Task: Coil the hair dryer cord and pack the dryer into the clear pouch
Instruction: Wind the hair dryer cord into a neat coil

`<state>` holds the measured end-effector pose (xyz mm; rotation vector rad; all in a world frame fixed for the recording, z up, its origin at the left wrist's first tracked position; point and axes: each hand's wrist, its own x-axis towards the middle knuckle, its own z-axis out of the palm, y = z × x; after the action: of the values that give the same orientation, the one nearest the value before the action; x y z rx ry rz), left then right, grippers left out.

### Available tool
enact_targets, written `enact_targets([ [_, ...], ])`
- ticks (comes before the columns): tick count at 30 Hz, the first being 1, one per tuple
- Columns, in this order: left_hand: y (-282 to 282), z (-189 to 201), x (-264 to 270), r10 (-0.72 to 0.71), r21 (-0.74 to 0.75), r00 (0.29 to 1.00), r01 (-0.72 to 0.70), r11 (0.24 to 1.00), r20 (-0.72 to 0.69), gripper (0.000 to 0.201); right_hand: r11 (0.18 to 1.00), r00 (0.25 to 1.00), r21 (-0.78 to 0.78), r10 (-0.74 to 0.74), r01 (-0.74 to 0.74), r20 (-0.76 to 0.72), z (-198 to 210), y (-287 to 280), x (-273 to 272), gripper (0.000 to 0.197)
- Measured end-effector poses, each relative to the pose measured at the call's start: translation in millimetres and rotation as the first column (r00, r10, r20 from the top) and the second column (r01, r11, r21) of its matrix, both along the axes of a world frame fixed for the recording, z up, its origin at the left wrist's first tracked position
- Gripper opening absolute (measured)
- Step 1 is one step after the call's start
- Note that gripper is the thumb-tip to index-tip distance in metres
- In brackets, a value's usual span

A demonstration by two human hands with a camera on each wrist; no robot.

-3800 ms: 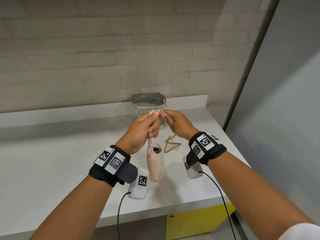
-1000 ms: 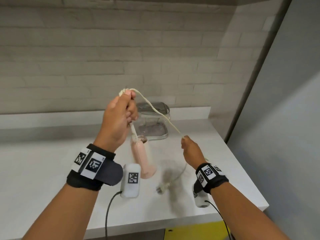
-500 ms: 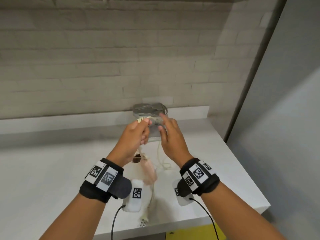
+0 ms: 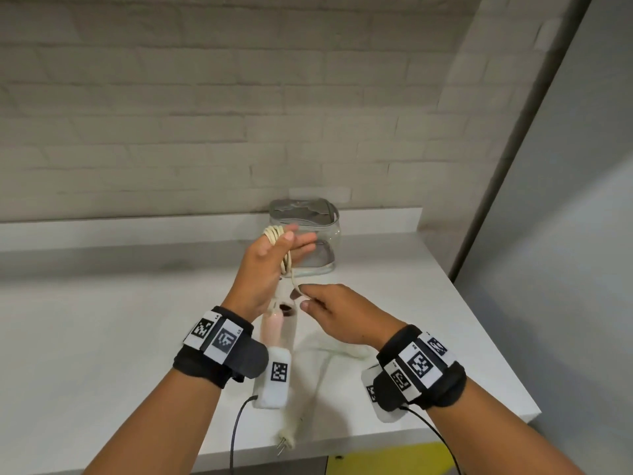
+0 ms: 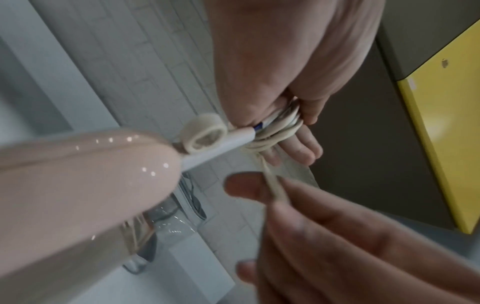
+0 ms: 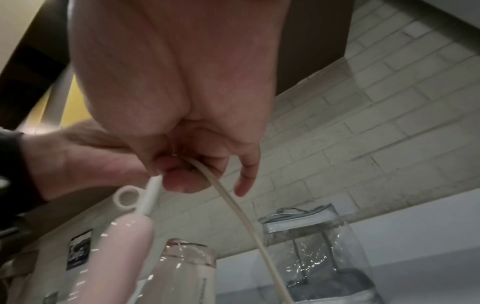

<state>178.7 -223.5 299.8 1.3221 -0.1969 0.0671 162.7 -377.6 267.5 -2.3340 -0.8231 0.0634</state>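
Another cord loop on, plug end left

Left hand (image 4: 263, 269) holds the cream cord coil (image 4: 278, 240), fingers extended; the glossy pink hair dryer (image 4: 274, 332) hangs under it. Right hand (image 4: 337, 315), now dropped from the coil, pinches the cord: winding nearly done. Clear zip pouch (image 4: 310, 231) waits behind the coil. No readable writing.

Head view: even, soft indoor light, faint shadows on counter (image 4: 102, 337), wide-angle bowing at edges, hands slightly motion-blurred. Wrist views: dimmer, noisy; close dryer (image 5: 78, 185) out of focus, specular glints on it.
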Motion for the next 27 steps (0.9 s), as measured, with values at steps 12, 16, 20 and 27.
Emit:
enact_targets([
  [12,13,-21,-3,-0.045,0.544,0.999,0.041,0.838,-0.007,0.028,0.996,0.996,0.041,-0.076,0.073,0.054,57,-15,24,0.016],
  [16,21,-14,-5,-0.075,0.432,0.997,0.079,0.898,-0.028,0.033,0.975,0.978,0.169,-0.169,0.147,0.123,64,-22,50,0.017],
  [20,16,-6,-10,-0.171,0.414,0.985,0.162,0.896,-0.017,0.038,0.938,0.947,0.252,-0.282,0.238,0.155,65,-19,72,0.019],
  [27,0,10,-10,-0.219,0.259,0.973,0.192,0.947,0.078,0.033,0.921,0.960,0.286,-0.281,0.263,0.022,20,3,72,0.025],
])
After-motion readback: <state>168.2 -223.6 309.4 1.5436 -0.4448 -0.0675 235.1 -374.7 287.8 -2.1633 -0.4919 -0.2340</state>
